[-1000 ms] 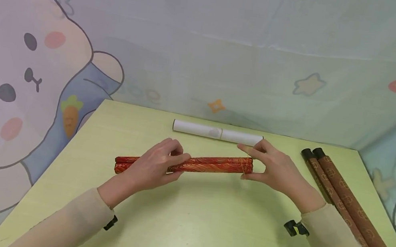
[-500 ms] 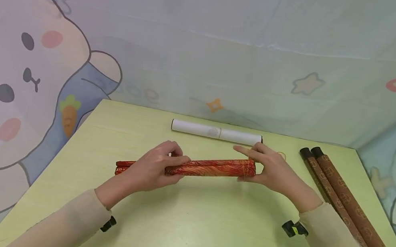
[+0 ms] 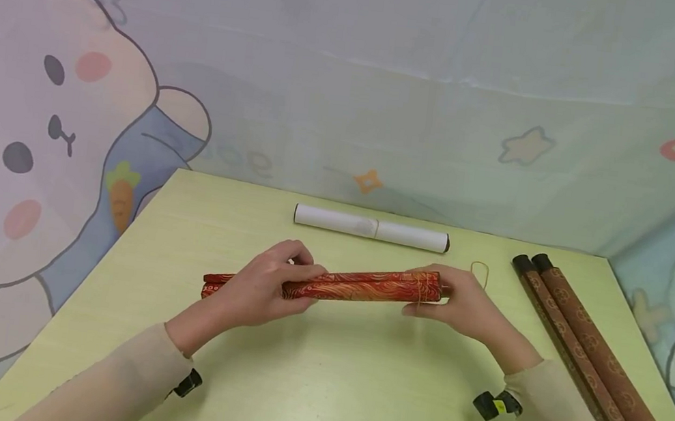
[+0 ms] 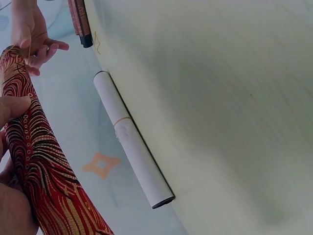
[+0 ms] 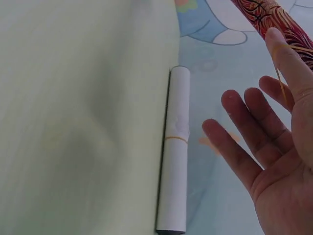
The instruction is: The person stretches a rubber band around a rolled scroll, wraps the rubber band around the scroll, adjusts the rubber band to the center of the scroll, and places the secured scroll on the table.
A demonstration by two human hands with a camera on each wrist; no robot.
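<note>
In the head view, my left hand [image 3: 262, 285] grips a pair of red-and-gold patterned rolls [image 3: 366, 287], held side by side and slightly tilted, the right end higher. My right hand [image 3: 469, 307] is at that right end, its thumb below and its fingers partly hidden behind. A thin yellow rubber band [image 5: 301, 48] runs from the rolls over the right thumb and down towards the index finger in the right wrist view. The other right fingers spread away from the rolls. In the left wrist view, the left thumb [image 4: 17, 105] presses on the patterned cloth.
A white paper roll [image 3: 342, 221] with a band round its middle lies along the table's back edge. Two brown patterned scrolls [image 3: 595, 347] with black ends lie at the right. A loose yellow loop [image 3: 488, 276] lies beyond the right hand. A printed curtain [image 3: 326, 86] stands behind.
The raised right fingers have come down behind the rolls' end, and the thumb sits under it. The rolls have shifted slightly right. The loose loop has come into sight past the right hand.
</note>
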